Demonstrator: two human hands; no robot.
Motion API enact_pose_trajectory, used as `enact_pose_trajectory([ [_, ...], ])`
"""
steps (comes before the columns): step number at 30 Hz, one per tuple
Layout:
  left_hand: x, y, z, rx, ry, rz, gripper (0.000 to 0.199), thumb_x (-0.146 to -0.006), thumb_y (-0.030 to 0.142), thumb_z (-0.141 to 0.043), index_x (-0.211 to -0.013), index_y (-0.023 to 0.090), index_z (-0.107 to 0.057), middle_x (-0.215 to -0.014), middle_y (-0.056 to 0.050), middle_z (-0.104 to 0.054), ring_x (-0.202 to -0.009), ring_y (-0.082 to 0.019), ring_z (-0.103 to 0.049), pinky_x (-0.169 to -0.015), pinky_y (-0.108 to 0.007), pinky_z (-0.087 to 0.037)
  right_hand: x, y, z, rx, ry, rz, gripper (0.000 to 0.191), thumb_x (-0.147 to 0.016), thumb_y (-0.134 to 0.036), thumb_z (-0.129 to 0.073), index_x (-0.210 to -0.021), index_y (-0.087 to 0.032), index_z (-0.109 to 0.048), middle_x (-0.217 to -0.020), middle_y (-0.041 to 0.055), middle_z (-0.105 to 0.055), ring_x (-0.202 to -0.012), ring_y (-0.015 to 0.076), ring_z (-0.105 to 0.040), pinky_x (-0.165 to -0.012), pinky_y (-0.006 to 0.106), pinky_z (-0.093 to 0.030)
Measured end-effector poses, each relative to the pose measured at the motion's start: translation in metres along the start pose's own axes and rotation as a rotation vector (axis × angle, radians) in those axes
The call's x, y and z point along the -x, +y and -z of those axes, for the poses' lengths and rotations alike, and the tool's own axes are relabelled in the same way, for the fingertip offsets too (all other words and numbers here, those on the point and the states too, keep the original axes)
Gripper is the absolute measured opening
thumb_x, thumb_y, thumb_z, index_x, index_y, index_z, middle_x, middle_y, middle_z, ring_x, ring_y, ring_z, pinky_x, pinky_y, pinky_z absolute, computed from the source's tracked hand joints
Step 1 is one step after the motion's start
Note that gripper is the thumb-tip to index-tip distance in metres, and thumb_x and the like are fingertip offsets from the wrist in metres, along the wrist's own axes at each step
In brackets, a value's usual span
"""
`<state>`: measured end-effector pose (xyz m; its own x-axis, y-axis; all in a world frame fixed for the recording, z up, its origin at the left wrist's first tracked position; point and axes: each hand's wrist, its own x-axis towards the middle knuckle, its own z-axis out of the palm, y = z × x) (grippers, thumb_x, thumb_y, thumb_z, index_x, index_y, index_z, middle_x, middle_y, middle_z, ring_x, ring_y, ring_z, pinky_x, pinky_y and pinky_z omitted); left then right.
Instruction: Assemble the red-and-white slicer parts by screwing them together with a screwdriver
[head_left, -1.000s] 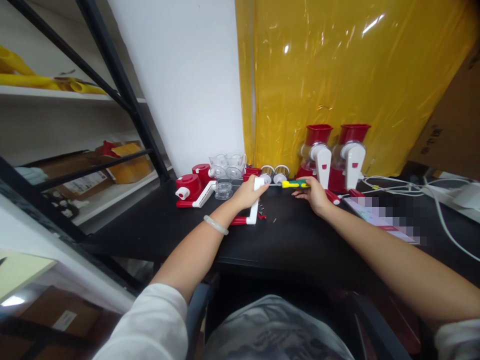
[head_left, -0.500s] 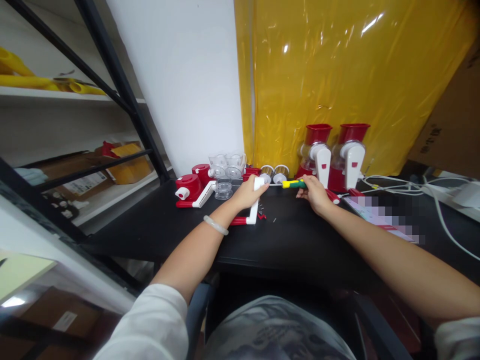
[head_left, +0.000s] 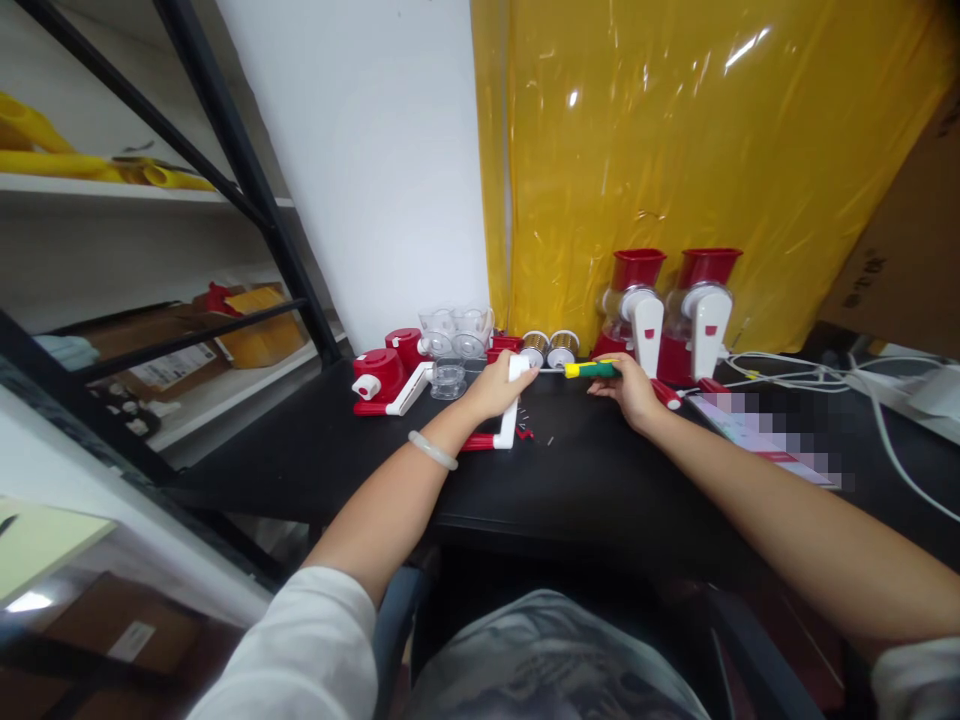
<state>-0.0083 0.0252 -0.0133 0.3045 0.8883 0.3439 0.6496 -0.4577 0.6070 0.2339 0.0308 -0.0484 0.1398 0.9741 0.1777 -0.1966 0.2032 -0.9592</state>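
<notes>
My left hand (head_left: 496,386) is closed around the upper end of a white crank handle (head_left: 507,425) that has a red grip (head_left: 478,441) at its lower end. In my right hand (head_left: 630,392) is a screwdriver (head_left: 592,369) with a yellow and green handle, lying level. Its thin shaft points left and reaches the crank's top by my left thumb; whether the tip meets a screw is hidden. A small red part (head_left: 524,434) and several tiny screws lie on the black table just right of the crank.
Red grinder bases (head_left: 377,374), clear plastic hoppers (head_left: 472,331) and metal drums (head_left: 562,348) stand along the back. Two assembled red-and-white grinders (head_left: 707,318) stand behind my right hand. White cables (head_left: 795,372) and a blurred flat sheet (head_left: 761,440) lie at right. A shelf rack rises at left.
My right hand has shifted its hold slightly on the screwdriver handle, with the fingers turned a little. My left hand and the crank stay in place.
</notes>
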Motion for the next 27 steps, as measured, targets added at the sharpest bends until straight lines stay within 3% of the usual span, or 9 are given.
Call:
enact_pose_trajectory([
  [9,0.0002,0.0013,0.0006,0.009,-0.003,0.006,0.046,-0.086,0.063,-0.049,-0.1,0.019,-0.049,-0.082,-0.009,-0.069,-0.086,-0.028,-0.067,-0.075,-0.037,-0.047,0.0021,-0.0002,-0.0008,0.003,0.009,0.025,0.009,-0.08,-0.026,-0.05,-0.086,-0.02,-0.055,-0.06,-0.0025,-0.057,-0.047,0.0109,-0.056,-0.048,0.024,-0.05],
  [16,-0.0004,0.0001,0.0004,0.003,-0.002,-0.005,0.048,-0.086,0.064,-0.048,-0.1,0.019,-0.049,-0.083,-0.009,-0.069,-0.087,-0.028,-0.067,-0.076,-0.037,-0.047,0.0001,0.0023,0.0004,0.036,0.011,0.075,0.033,-0.08,-0.053,-0.06,-0.083,-0.022,-0.052,-0.049,-0.0072,-0.049,-0.04,0.0098,-0.051,-0.046,0.025,-0.049],
  [22,-0.0007,-0.0003,0.0003,-0.008,-0.005,-0.001,0.048,-0.085,0.064,-0.048,-0.101,0.019,-0.048,-0.082,-0.009,-0.069,-0.085,-0.028,-0.067,-0.073,-0.036,-0.046,0.0037,0.002,-0.0001,0.175,0.009,0.162,0.042,-0.082,-0.065,-0.052,-0.08,-0.023,-0.052,-0.037,-0.01,-0.039,-0.032,0.0112,-0.046,-0.048,0.027,-0.05],
  [27,-0.0002,0.0011,0.0006,-0.008,-0.003,0.003,0.048,-0.085,0.064,-0.048,-0.101,0.019,-0.049,-0.084,-0.01,-0.069,-0.087,-0.029,-0.067,-0.073,-0.037,-0.046,0.0015,0.0032,-0.0007,0.133,0.045,0.093,0.039,-0.086,-0.06,-0.047,-0.084,-0.021,-0.053,-0.046,-0.0054,-0.049,-0.038,0.0122,-0.053,-0.044,0.025,-0.047],
])
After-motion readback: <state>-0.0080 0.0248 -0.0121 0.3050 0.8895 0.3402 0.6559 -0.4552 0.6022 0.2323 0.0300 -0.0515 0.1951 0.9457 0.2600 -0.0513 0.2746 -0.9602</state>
